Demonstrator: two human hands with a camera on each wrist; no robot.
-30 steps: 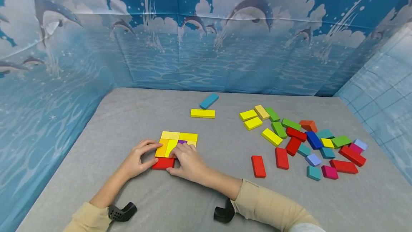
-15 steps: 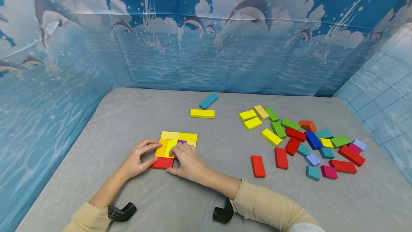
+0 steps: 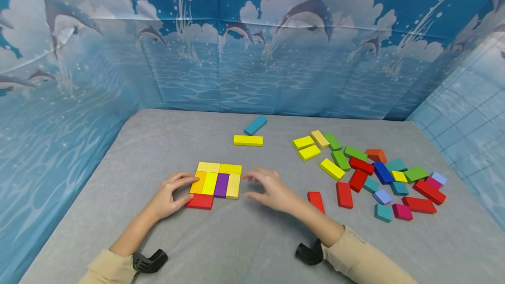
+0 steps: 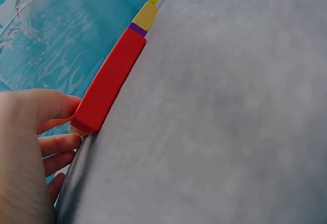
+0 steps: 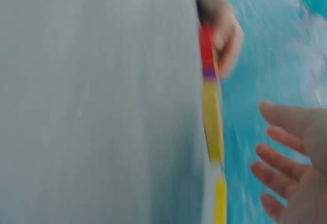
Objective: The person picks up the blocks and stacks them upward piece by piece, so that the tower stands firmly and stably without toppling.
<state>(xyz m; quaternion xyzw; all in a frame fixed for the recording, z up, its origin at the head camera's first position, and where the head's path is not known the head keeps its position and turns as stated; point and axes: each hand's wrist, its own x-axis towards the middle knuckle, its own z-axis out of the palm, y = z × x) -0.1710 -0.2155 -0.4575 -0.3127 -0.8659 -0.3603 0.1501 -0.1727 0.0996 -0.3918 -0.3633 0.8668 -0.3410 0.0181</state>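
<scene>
Flat against one another lie several blocks: a pale yellow block (image 3: 208, 167) and a yellow block (image 3: 230, 169) along the back, then an orange block (image 3: 198, 182), a bright yellow block (image 3: 210, 183), a purple block (image 3: 221, 186) and another pale yellow block (image 3: 233, 186). A red block (image 3: 199, 201) adjoins the front left. My left hand (image 3: 172, 193) rests at the left side, its thumb touching the red block's end and a forefinger at the orange block. To the right of the group, my right hand (image 3: 272, 189) hovers with loosely bent fingers, holding nothing.
Behind the group lie a yellow block (image 3: 248, 140) and a blue block (image 3: 255, 125). Many loose blocks spread over the right side, including a red block (image 3: 345, 195) and a green block (image 3: 341, 160). A dolphin-print curtain (image 3: 236, 69) borders the grey table (image 3: 165, 139).
My right hand has lifted off the block group and moved right, uncovering the purple and right pale yellow blocks. My left hand has stayed in place.
</scene>
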